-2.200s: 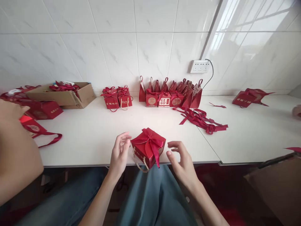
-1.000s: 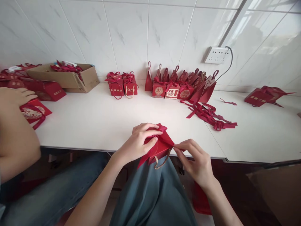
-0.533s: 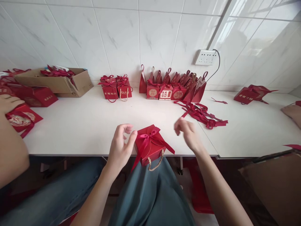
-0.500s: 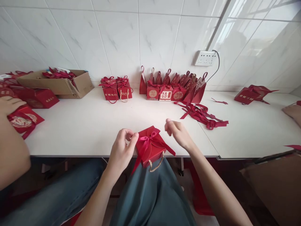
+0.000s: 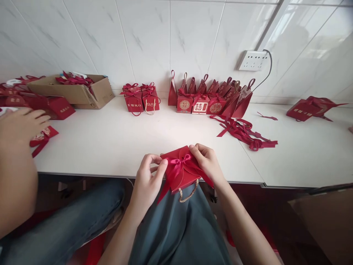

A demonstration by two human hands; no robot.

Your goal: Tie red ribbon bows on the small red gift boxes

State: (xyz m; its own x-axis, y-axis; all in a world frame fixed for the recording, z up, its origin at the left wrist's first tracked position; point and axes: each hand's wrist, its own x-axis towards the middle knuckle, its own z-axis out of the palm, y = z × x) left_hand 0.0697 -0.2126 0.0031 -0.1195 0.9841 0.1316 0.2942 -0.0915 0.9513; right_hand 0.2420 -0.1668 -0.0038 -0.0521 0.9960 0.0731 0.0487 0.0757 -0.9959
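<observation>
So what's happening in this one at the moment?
The person's left hand and right hand are at opposite sides of a red gift box with a pink-red satin bow and a twisted cord handle, at the front edge of a white table. Red ribbon straps lie loose beyond the right hand, and small red boxes and bags stand by the tiled wall. A neighbour's hand is over another red box.

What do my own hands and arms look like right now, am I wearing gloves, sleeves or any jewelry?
Your left hand and right hand are bare, with no gloves and no rings showing. Both wrists are free of watches or bracelets, and no sleeve shows on the left forearm or right forearm.
</observation>
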